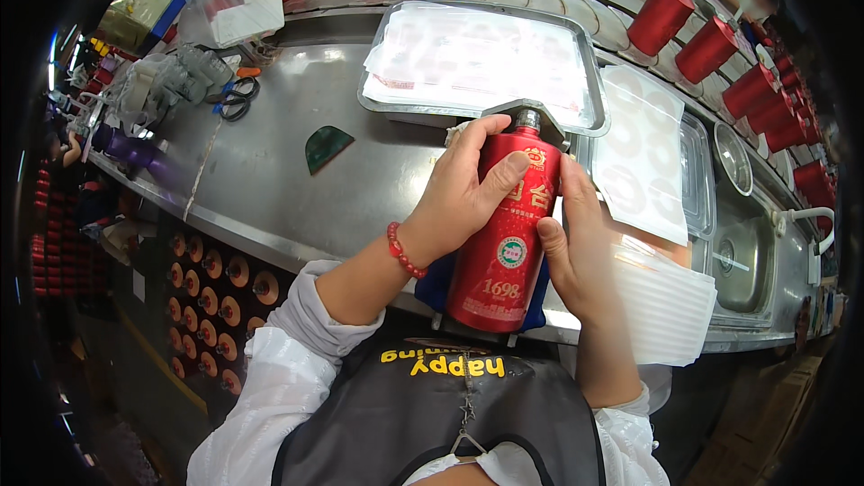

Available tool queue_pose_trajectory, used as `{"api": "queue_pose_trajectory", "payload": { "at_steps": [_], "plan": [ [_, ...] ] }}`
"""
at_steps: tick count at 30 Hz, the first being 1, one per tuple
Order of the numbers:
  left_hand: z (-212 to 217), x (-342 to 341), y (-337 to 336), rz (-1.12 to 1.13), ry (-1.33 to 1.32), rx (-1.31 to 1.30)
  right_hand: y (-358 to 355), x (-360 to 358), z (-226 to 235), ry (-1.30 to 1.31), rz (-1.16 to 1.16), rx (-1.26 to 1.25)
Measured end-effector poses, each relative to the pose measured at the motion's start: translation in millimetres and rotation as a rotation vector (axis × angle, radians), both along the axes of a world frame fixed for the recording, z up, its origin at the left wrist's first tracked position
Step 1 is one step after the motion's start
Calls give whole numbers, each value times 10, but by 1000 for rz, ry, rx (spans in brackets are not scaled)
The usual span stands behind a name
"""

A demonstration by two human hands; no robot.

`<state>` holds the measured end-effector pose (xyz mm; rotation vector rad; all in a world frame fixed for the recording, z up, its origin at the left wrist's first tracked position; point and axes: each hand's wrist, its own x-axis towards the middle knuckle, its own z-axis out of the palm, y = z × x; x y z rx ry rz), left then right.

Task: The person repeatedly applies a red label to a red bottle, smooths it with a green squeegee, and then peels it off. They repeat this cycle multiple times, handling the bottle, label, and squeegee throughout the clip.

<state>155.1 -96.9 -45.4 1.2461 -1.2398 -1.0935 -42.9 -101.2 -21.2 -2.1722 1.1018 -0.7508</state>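
Left hand (457, 187), right hand (577, 256), red bottle (490, 256) between

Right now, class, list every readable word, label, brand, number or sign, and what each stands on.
Wording left uncopied:
Red bottle: gold characters and digits; round green-and-white label; finest print too small.
Black apron: yellow lettering, upside down.
White sheets: reddish print, too small to read.

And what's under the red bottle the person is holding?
Blue cloth-like material shows past both sides of the red bottle; whatever lies directly beneath its middle is covered and can't be seen.
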Motion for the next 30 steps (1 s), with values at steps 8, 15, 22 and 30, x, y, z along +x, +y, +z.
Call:
{"api": "queue_pose_trajectory", "payload": {
  "at_steps": [8, 15, 22, 30],
  "plan": [
    [-93, -23, -38, -19, 127, 16, 4, -12, -19, -32, -3, 20],
    [31, 87, 194, -33, -292, -458, 88, -67, 43, 7, 23, -106],
    [-41, 196, 436, -160, -415, -458, 211, -126, -6, 29, 60, -107],
    [-151, 187, 503, -216, -383, -462, 282, -128, -80, 11, 67, -141]
  ]
}}
